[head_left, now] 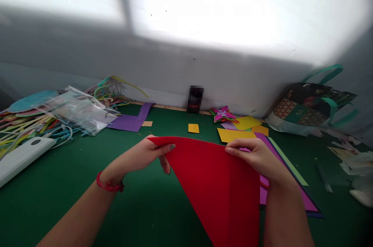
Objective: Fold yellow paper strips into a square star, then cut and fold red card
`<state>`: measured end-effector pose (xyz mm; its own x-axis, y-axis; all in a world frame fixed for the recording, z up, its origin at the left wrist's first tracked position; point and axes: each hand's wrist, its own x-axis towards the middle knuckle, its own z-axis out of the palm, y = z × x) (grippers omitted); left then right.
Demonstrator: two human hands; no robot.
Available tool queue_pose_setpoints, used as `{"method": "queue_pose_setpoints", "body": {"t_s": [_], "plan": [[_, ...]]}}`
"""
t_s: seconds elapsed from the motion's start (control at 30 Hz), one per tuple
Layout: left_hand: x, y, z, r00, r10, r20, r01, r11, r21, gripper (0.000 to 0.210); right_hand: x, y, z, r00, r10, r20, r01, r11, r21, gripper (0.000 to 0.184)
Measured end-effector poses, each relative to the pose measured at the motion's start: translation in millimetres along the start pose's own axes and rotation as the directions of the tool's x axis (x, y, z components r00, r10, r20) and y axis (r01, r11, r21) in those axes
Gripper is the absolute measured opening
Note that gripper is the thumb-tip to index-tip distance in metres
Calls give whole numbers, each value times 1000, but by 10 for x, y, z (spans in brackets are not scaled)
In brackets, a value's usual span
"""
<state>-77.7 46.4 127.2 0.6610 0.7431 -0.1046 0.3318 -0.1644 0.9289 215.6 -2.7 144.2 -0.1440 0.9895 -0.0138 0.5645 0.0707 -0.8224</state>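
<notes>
A large sheet of red paper (210,184) hangs between my two hands above the green table, its lower end running out of the bottom of the view. My left hand (151,151) pinches its upper left corner, thumb on the near side and the other fingers behind. With thumb and fingertips my right hand (253,153) grips the top edge farther right. A fold or overlap shows as a slightly different red on the right part of the sheet. Beyond the paper lies a small yellow folded paper envelope (193,128).
Purple and other coloured sheets (291,173) lie under my right forearm, near yellow paper (236,135) and a pink paper star (223,114). At left are a clear plastic bag (84,109), pipe cleaners, purple paper (128,121) and a white power strip (29,155). A bag (305,109) stands at right.
</notes>
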Motion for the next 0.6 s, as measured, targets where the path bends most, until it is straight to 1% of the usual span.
{"method": "queue_pose_setpoints", "body": {"t_s": [0.13, 0.2, 0.3, 0.37, 0.47, 0.6], "plan": [[8, -2, 3, 1000, -5, -7, 5, 1000, -9, 36, 2, -4, -1, 1000, -2, 3, 2, 1000, -21, 29], [14, -11, -3, 1000, 18, -1, -18, 1000, 14, 41, 2, -5, -3, 1000, 7, 14, -7, 1000, -23, 30], [26, -23, -6, 998, 60, -27, -60, 998, 30, 51, 6, -5, -1, 1000, 4, 24, -3, 1000, -26, 30], [33, -26, 1, 996, 71, -44, -72, 997, -16, 55, 12, -7, 6, 1000, -4, 23, 5, 1000, -28, 31], [36, -23, 16, 997, 74, -31, -77, 992, -99, 59, 20, -11, 17, 1000, -11, 13, 12, 999, -33, 33], [41, -14, 19, 996, 93, -6, -93, 990, -110, 62, 8, -1, 7, 1000, 1, 14, 0, 1000, -21, 32]]}}
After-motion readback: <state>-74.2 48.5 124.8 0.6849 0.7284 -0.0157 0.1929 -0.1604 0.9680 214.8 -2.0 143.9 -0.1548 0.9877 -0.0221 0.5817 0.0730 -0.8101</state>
